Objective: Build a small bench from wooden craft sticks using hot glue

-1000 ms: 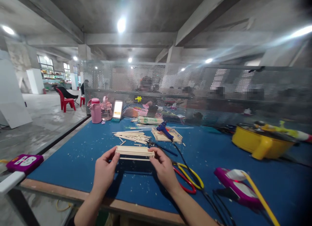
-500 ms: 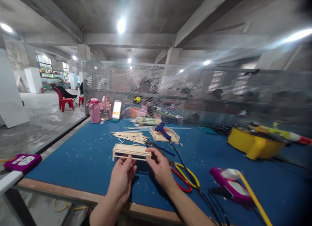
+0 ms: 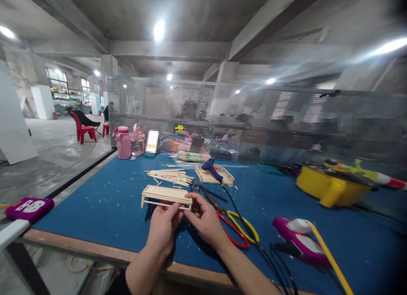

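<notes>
A small pale wooden frame (image 3: 167,194), with a flat top and short legs, is held above the blue table between both hands. My left hand (image 3: 163,225) grips its lower stick from the front, thumb on top. My right hand (image 3: 205,218) pinches the frame's right end between thumb and fingers. Behind it lies a loose pile of thin wooden sticks (image 3: 171,176). A blue glue gun (image 3: 212,169) rests on another wooden frame (image 3: 227,177) farther back. Scissors with red and yellow handles (image 3: 247,228) lie right of my right hand.
A yellow pot (image 3: 313,185) stands at the right, with a purple power strip (image 3: 302,243) nearer. Another purple strip (image 3: 30,208) sits at the left edge. A pink jug (image 3: 124,144) stands at the back left, before a perforated metal screen (image 3: 159,100). People are dimly visible behind it.
The wooden frame has moved slightly left and its top now shows more. My left hand has shifted right along it, closer to my right hand, which has moved slightly left.
</notes>
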### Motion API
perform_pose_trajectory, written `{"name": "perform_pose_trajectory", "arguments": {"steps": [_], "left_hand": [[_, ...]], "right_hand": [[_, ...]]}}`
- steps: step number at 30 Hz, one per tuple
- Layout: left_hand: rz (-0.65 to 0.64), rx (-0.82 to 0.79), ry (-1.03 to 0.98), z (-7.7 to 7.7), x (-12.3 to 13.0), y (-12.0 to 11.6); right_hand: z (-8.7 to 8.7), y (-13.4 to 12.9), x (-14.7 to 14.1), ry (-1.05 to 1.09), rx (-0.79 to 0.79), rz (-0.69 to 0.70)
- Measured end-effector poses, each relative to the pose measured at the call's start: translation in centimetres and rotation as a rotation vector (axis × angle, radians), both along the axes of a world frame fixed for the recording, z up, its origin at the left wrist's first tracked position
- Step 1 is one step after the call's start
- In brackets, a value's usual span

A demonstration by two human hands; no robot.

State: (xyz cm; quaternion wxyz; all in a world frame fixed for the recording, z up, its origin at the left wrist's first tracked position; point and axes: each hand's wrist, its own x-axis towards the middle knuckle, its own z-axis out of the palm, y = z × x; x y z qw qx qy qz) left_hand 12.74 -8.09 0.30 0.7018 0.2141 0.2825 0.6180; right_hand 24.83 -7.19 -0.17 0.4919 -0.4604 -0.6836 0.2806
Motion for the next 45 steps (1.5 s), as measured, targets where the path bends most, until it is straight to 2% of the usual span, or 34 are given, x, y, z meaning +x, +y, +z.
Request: {"name": "perform_pose_trajectory", "arguments": {"steps": [11, 18, 22, 31, 40, 45], "left_hand": [[-0.041, 0.008, -0.021, -0.4, -0.1, 0.3], [0.161, -0.081, -0.042, -0.3, -1.7, 0.4], [0.213, -0.100, -0.085, -0.3, -2.2, 0.5], [0.171, -0.151, -0.298, -0.1, -3.3, 0.5], [0.180, -0.196, -0.252, 0.1, -3.6, 0.8], [0.144, -0.160, -0.231, -0.1, -2.3, 0.5]], "right_hand": [[0.0, 0.0, -0.1, 0.013, -0.014, -0.003], [0.4, -0.1, -0.1, 0.008, -0.023, -0.027], [0.4, -0.1, 0.0, -0.010, -0.032, -0.037], [-0.1, 0.5, 0.3, 0.017, -0.031, -0.047], [0.0, 0.5, 0.1, 0.026, -0.030, -0.037], [-0.1, 0.5, 0.1, 0.012, -0.031, -0.040]]}}
